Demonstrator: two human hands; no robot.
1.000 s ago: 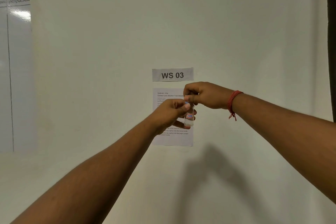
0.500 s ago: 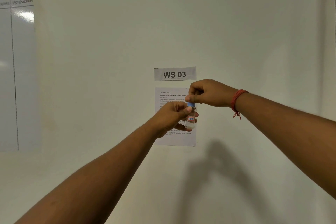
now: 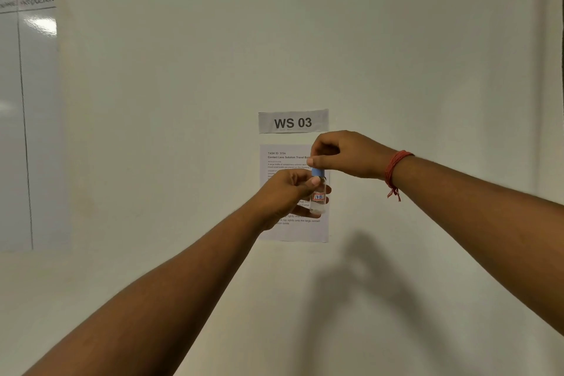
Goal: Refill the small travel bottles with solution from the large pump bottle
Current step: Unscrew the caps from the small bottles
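Observation:
A small clear travel bottle (image 3: 318, 200) with a red-framed label reading 7B is held upright at arm's length in front of a white wall. My left hand (image 3: 285, 194) grips the bottle's body from the left, thumb near its neck. My right hand (image 3: 346, 154) comes from above and pinches the blue cap (image 3: 317, 172) on the bottle's top between its fingertips. A red thread is tied round my right wrist. The large pump bottle is not in view.
A sign reading WS 03 (image 3: 293, 121) and a printed task sheet (image 3: 293, 232) hang on the wall behind the hands. A whiteboard (image 3: 27, 119) with a drawn grid is at the left. No table shows.
Both hands have stayed together on the bottle and shifted slightly right in the view. The blue cap now shows more clearly under my right fingertips.

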